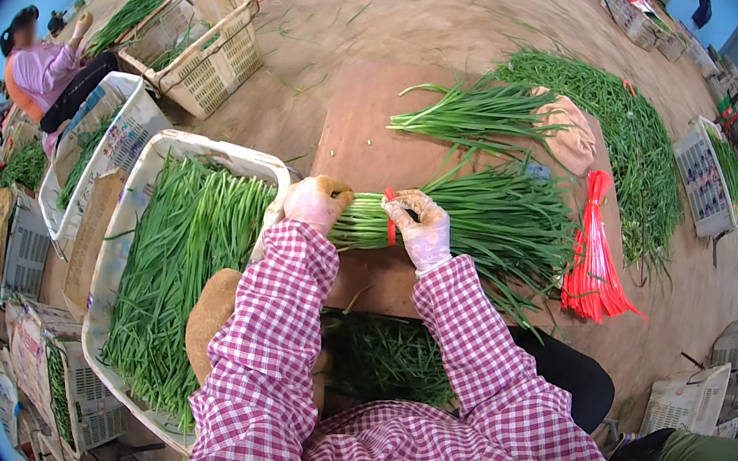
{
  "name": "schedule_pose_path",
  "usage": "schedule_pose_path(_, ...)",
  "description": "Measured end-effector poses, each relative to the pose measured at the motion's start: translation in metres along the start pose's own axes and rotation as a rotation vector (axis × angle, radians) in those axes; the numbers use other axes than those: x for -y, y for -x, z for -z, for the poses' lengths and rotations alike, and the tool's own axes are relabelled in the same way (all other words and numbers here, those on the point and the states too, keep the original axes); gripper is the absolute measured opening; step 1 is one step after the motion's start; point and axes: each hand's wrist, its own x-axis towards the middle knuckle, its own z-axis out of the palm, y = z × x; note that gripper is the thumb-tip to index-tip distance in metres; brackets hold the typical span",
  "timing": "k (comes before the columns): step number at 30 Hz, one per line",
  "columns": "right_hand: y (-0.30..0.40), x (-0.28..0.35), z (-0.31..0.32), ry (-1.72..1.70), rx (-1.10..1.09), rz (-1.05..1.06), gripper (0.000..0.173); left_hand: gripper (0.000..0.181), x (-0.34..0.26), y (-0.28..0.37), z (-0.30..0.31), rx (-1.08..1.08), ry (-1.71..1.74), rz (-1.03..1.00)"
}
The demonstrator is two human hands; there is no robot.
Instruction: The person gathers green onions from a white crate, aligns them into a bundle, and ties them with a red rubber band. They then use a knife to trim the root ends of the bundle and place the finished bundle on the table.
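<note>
A bundle of garlic chives (pixel 494 213) lies across the brown board (pixel 356 140), its pale stem ends pointing left. A red tie (pixel 390 217) goes around the stems. My left hand (pixel 317 202), in a stained thin glove, closes at the cut stem ends with thumb and fingers drawn together. At the tie, my right hand (pixel 421 226), gloved too, pinches the red strip with thumb and forefinger curled. Beyond the bundle lies a looser bunch of chives (pixel 465 111), its leaves reaching a tan cloth (pixel 567 132). A hank of red ties (pixel 595 255) hangs over the board's right side.
Left of me stands a white crate (pixel 89 326) full of chives. Loose green leaves (pixel 636 165) are heaped beyond the board's right edge, with more leaves (pixel 386 355) below its near edge. A seated person (pixel 46 71) is at upper left beside a cream crate (pixel 220 74).
</note>
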Motion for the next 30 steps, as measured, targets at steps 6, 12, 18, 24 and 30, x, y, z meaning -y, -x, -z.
schedule_pose_path(6,-0.005,-0.007,0.000,-0.094,-0.032,-0.091,0.013,0.048,-0.016,-0.001,-0.039,-0.284,-0.061,-0.450)
schedule_pose_path(12,-0.008,-0.001,0.001,-0.290,-0.054,-0.201,0.012,0.059,0.000,0.019,-0.086,-0.200,0.055,-0.451)
schedule_pose_path(18,-0.017,-0.002,0.003,-0.295,-0.044,-0.259,0.010,0.057,-0.011,0.014,-0.075,-0.161,0.132,-0.454)
schedule_pose_path(24,-0.021,0.008,0.015,0.194,0.156,0.125,0.028,0.051,-0.005,0.011,-0.085,-0.222,0.227,-0.412)
schedule_pose_path(30,-0.019,0.001,0.030,0.154,0.080,0.053,0.035,0.046,-0.008,0.011,-0.080,-0.207,0.299,-0.403)
